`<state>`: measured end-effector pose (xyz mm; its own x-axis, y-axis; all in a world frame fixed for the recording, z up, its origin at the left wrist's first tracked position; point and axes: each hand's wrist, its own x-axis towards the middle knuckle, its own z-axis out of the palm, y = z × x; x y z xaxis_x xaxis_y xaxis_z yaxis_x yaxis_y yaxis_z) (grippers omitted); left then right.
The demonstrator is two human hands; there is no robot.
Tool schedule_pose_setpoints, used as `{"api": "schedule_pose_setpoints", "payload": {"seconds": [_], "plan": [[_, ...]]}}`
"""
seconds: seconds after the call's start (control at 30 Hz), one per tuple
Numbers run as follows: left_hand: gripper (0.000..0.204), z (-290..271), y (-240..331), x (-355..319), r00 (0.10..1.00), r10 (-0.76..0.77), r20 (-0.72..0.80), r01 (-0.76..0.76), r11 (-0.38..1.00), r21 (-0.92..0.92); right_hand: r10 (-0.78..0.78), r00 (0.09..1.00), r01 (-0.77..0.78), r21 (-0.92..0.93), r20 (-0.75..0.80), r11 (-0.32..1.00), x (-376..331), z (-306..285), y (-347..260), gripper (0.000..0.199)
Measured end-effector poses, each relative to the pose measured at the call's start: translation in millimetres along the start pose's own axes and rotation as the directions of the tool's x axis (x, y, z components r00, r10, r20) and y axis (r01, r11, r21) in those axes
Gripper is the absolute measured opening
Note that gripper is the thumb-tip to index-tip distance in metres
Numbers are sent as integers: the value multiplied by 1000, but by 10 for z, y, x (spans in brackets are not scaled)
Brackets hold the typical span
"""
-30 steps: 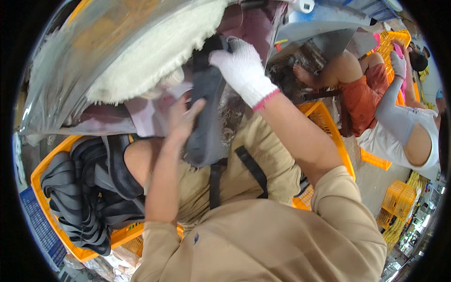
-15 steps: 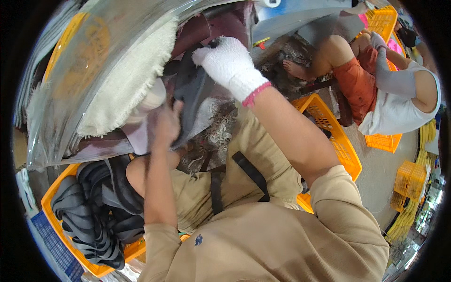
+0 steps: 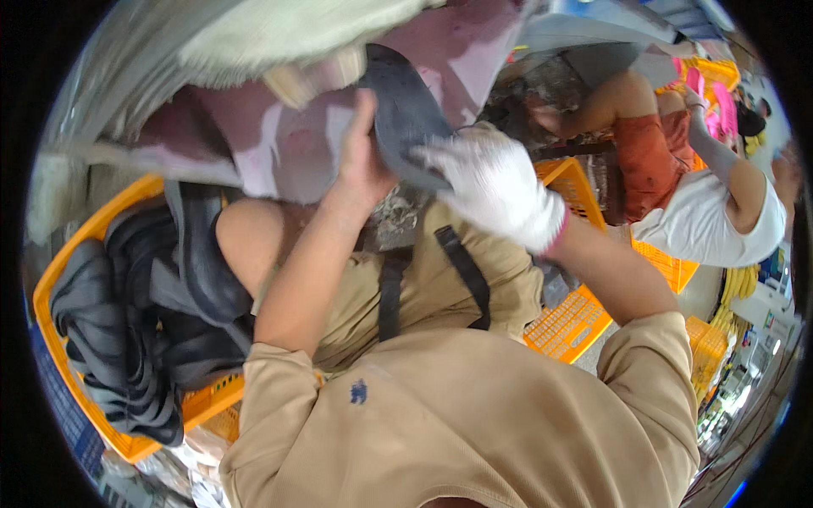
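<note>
Dark grey piece (image 3: 406,106): on my remote feed this one flat, curved piece was the one in work, raised between the hands; I judged the handling under way rather than finished, but could not tell how much was done or left on it.
Left hand (image 3: 364,161): bare, touching the piece's left edge, thumb upright, fingers out of sight behind; I took it to be gripping.
Right hand (image 3: 500,186): white-gloved, fingers laid across the piece's lower right end; blur hid from me whether they pinched it.
Shaggy pale sheet (image 3: 296,34): above and left of the piece, blurred.
Orange crate (image 3: 207,405): below and left of the piece, heaped with similar dark pieces (image 3: 118,339); finished or waiting, I could not tell.
Second orange crate (image 3: 572,326): below and right of the piece.
Co-worker (image 3: 716,216): farther off, right of the piece, seated.
</note>
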<state>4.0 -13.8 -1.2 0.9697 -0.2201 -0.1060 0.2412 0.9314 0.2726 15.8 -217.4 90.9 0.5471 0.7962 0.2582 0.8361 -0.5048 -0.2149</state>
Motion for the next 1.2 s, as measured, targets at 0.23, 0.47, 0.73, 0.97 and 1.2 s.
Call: {"api": "schedule_pose_setpoints", "payload": {"seconds": [0.23,0.47,0.73,0.97,1.2], "plan": [[67,-95,336,228,868,268,-418,-216,962,169,309,936,-250,298,-169,921,396,519,-707,39],[89,-117,108,268,811,292,-506,-150,941,303,479,851,-496,630,215,597,965,296,-444,42],[95,8,622,496,862,203,-464,-150,977,149,286,577,-779,621,765,-89,1475,-60,-534,51],[98,-134,260,195,853,-27,-521,0,999,-52,484,860,-499,467,161,730,285,64,-1157,73],[88,-131,521,328,854,108,-510,-50,991,125,358,892,-264,325,-277,908,917,519,-603,42]]}}
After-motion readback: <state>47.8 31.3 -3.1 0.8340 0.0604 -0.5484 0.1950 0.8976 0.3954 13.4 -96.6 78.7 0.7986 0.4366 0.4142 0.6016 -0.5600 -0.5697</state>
